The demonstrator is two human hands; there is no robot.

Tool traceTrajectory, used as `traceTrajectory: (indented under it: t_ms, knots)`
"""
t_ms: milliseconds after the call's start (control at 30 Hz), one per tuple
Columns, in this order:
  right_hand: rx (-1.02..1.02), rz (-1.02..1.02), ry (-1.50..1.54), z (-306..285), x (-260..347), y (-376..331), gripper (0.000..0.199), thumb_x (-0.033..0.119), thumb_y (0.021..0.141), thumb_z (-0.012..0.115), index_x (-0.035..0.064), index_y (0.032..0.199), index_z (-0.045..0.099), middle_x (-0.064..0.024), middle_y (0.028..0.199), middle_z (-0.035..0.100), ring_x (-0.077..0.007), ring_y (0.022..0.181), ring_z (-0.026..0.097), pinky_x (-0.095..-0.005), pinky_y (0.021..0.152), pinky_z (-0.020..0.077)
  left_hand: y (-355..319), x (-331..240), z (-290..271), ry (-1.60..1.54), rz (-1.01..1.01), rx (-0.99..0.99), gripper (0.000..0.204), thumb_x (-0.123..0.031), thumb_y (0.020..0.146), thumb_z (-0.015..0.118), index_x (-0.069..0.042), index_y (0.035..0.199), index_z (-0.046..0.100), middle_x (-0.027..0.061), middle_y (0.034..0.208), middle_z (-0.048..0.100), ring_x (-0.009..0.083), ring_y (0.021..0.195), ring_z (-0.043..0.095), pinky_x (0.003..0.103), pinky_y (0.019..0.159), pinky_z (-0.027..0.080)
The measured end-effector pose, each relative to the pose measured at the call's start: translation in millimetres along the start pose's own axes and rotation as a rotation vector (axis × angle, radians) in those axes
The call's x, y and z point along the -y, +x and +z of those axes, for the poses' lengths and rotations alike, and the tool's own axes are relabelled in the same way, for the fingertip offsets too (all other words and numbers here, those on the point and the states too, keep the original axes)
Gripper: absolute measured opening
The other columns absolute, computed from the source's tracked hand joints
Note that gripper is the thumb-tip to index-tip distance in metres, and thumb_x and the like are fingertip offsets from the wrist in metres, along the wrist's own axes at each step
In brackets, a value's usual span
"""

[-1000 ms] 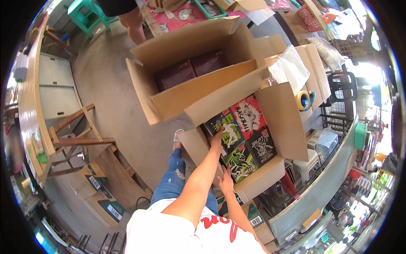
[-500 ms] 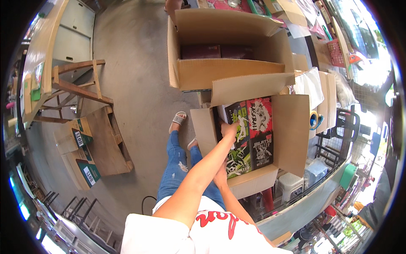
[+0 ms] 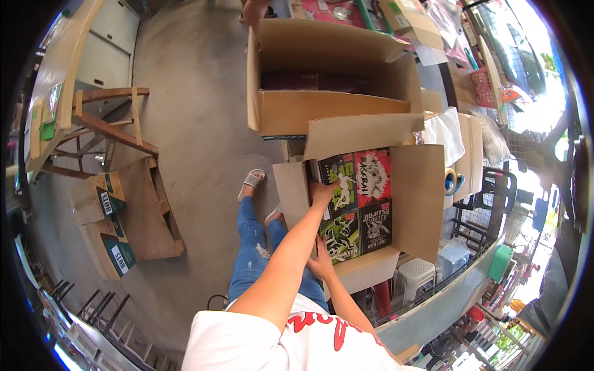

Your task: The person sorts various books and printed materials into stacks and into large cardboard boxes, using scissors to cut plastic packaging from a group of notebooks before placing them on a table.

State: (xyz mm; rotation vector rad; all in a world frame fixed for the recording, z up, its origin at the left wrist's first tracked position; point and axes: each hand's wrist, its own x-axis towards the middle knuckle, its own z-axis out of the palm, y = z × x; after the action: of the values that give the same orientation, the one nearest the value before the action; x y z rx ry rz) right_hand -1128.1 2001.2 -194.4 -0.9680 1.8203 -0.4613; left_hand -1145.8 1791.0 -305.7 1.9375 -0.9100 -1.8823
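Note:
Spiral notebooks with sports figures on their covers fill an open cardboard box (image 3: 418,204) in front of me. A green and black notebook with a white player (image 3: 342,185) lies at the upper left. Below it is a green and black notebook with a kicking figure (image 3: 340,238). My left hand (image 3: 322,193) closes over the upper notebook's left edge, its lower fingers hidden in the gap by the box wall. At the lower notebook's left edge, near the box's near corner, my right hand (image 3: 319,263) is closed, partly hidden. A red notebook (image 3: 373,176) and a black one (image 3: 375,226) lie to the right.
Beyond stands a larger open carton (image 3: 334,114) with dark packs inside. Taped cartons (image 3: 105,226) lie on the floor at left, near a wooden trestle (image 3: 114,127). A white plastic stool (image 3: 416,276) and tape rolls (image 3: 453,182) are at right. Another person's limb shows at the top.
My left hand has shifted left toward the notebook's edge. My right hand, mostly hidden before, now shows at the near left corner. The view has shifted slightly.

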Motion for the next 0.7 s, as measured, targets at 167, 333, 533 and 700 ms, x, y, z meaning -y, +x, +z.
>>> traceTrajectory:
  t_ms: [167,333,533,700]
  knots:
    - [-0.307,0.145,0.242,-57,-26,-17,0.07,0.026,0.083,0.072,-0.0001,0.139,0.04,-0.0201,0.142,0.043,-0.0321,0.13,0.043,-0.0392,0.108,0.0335,-69,-71,-5,0.307,-0.128,-0.142,0.095,-0.046,0.056,0.087,0.009,0.12,0.043,0.028,0.114,0.059,0.0386,0.106,0.059,0.044,0.091,0.048]
    - [-0.615,0.041,0.457,-141,-18,-10,0.062,0.033,0.091,0.064,0.0007,0.139,0.041,-0.0152,0.144,0.041,-0.0288,0.129,0.044,-0.038,0.107,0.0345,-105,-77,-32,0.285,0.046,-0.324,0.095,-0.045,0.055,0.088,0.007,0.121,0.044,0.0231,0.108,0.063,0.036,0.101,0.062,0.043,0.09,0.049]
    - [-0.139,0.063,1.259,-204,-29,20,0.096,0.078,0.084,0.034,0.0006,0.14,0.04,-0.0144,0.142,0.045,-0.0298,0.126,0.047,-0.0412,0.106,0.0369,-214,-112,-75,0.061,0.307,0.286,0.088,-0.043,0.052,0.091,0.004,0.117,0.053,0.0173,0.104,0.067,0.0241,0.097,0.065,0.034,0.088,0.05]
    - [0.095,-0.037,1.388,-209,-3,-48,0.116,0.089,0.067,0.038,-0.0005,0.141,0.037,-0.0128,0.136,0.051,-0.0277,0.126,0.048,-0.044,0.106,0.0374,-242,-93,-71,0.166,0.187,0.529,0.084,-0.041,0.052,0.091,0.006,0.112,0.057,0.0145,0.105,0.067,0.0221,0.096,0.065,0.032,0.089,0.049]
